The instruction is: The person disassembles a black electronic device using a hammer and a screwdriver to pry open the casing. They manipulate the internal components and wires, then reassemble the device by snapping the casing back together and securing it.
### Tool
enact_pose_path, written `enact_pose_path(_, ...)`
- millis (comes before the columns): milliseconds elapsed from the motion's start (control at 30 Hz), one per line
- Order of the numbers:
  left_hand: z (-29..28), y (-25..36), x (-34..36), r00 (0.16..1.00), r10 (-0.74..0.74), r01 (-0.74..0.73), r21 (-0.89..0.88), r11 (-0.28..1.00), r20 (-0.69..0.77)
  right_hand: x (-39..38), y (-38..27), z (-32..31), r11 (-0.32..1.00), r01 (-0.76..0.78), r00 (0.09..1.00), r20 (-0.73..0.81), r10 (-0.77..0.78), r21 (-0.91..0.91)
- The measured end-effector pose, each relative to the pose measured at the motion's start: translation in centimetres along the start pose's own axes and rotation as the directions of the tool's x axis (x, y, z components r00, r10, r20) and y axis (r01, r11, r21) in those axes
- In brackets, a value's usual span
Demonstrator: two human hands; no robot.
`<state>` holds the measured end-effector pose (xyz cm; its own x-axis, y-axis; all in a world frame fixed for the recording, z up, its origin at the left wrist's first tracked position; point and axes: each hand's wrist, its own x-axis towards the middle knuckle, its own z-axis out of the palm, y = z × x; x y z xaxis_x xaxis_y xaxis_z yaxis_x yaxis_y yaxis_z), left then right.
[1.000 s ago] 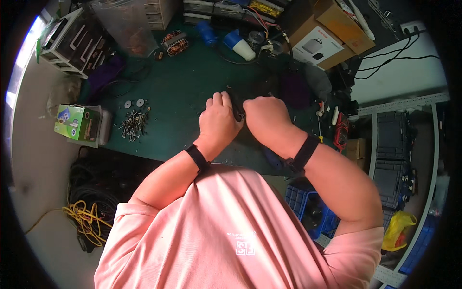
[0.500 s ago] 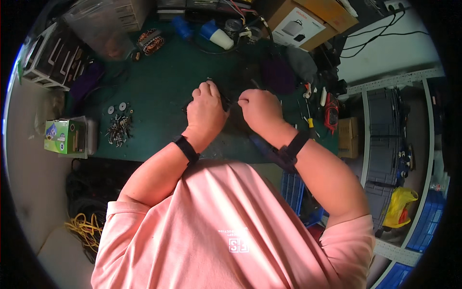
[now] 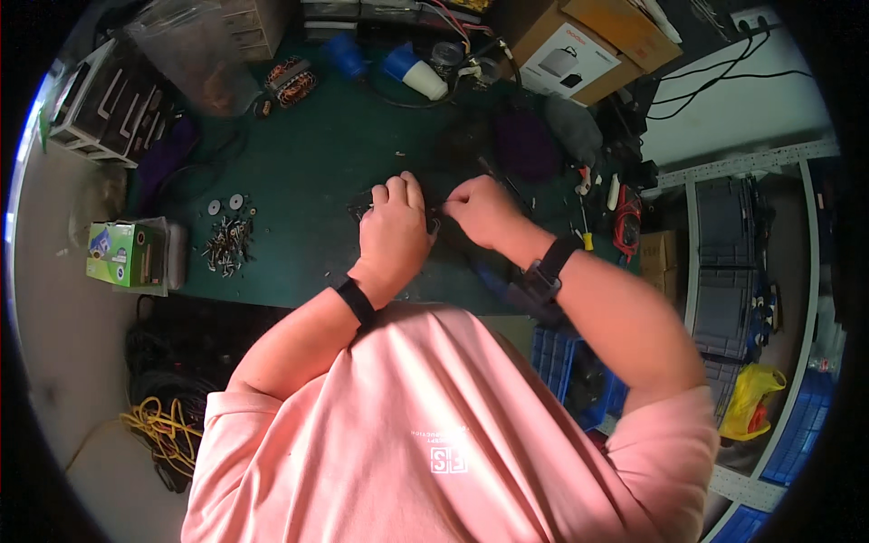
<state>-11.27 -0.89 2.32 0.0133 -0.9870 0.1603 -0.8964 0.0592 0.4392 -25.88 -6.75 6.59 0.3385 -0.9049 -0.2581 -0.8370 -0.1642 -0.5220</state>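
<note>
Over the middle of the green work mat, my left hand curls down onto a dark part, which is mostly hidden under the fingers and palm. Just to its right is my right hand, its thumb and forefinger pinched together close to the same part. What the pinch holds is too small and dark to make out. A thin dark rod-like tool lies beyond the right hand.
A pile of screws and two washers lie on the left, near a green box. On the right are a yellow-handled screwdriver and a red meter. Blue connectors and a cardboard box stand at the back.
Both hands have shifted slightly nearer to me on the mat. The right wrist has turned a little, and its pinched fingers stay close to the left hand.
</note>
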Motion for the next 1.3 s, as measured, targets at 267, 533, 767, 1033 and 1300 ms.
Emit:
enact_pose_path(267, 0.3, -0.9, -1.2, 0.999, 0.051, -0.05, 0.056, 0.997, -0.018, 0.2, -2.1, 0.4, 0.959, 0.149, 0.989, 0.021, -0.148, -0.242)
enact_pose_path(533, 2.2, -0.9, -1.7, 0.984, 0.143, -0.132, 0.095, 0.987, -0.109, 1.6, -5.6, -0.7, 0.877, 0.219, 0.976, 0.099, -0.195, -0.427)
enact_pose_path(767, 0.7, -1.2, -1.7, 0.991, 0.116, -0.118, -0.033, 0.992, -0.066, 1.0, -6.1, -0.4, 0.907, 0.147, 0.988, 0.091, -0.121, -0.394)
enact_pose_path(1033, -3.1, -4.2, -1.9, 0.966, 0.197, -0.139, -0.307, 0.941, 0.165, -3.3, -0.3, 2.1, 0.973, 0.222, 0.964, -0.136, -0.228, -0.054)
enact_pose_path(1300, 0.7, -6.6, 0.5, 0.909, 0.356, -0.3, -0.254, 0.92, 0.216, -5.5, 3.4, 2.6, 0.94, 0.337, 0.915, -0.251, -0.314, 0.054)
